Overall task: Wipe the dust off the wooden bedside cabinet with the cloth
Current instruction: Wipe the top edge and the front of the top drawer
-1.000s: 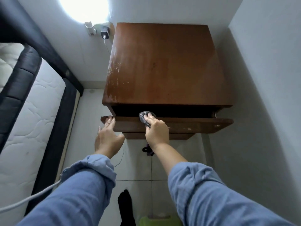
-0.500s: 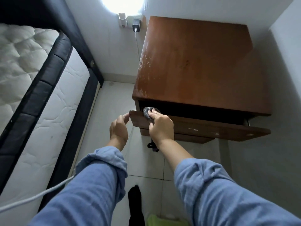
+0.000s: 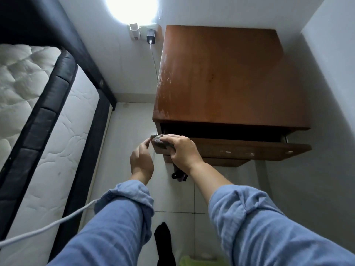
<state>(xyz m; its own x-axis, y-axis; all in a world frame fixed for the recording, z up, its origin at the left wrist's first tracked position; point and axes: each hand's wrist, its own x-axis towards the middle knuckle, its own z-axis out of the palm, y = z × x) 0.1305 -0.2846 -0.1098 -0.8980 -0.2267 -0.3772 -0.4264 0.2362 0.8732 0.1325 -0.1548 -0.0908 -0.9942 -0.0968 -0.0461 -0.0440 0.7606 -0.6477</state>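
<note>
The wooden bedside cabinet point(image 3: 226, 77) stands in the corner, its top drawer point(image 3: 249, 150) pulled out. My right hand point(image 3: 182, 150) grips a small dark grey cloth point(image 3: 160, 144) and presses it over the left end of the drawer's top edge. My left hand point(image 3: 141, 160) is just left of that corner, fingers loosely curled, fingertips close to the cloth and drawer corner; I cannot tell whether they touch. Pale worn patches run along the left side of the cabinet top.
A bed with a white mattress point(image 3: 38, 112) and dark frame fills the left. A charger point(image 3: 150, 36) and cable hang from a wall socket left of the cabinet. A white cable point(image 3: 48, 226) crosses my left sleeve. A wall is close on the right. A dark foot point(image 3: 163, 240) stands on tiles.
My right hand slid the cloth leftward along the drawer's top edge to its left corner. My left hand came off the drawer front and now hovers by that corner.
</note>
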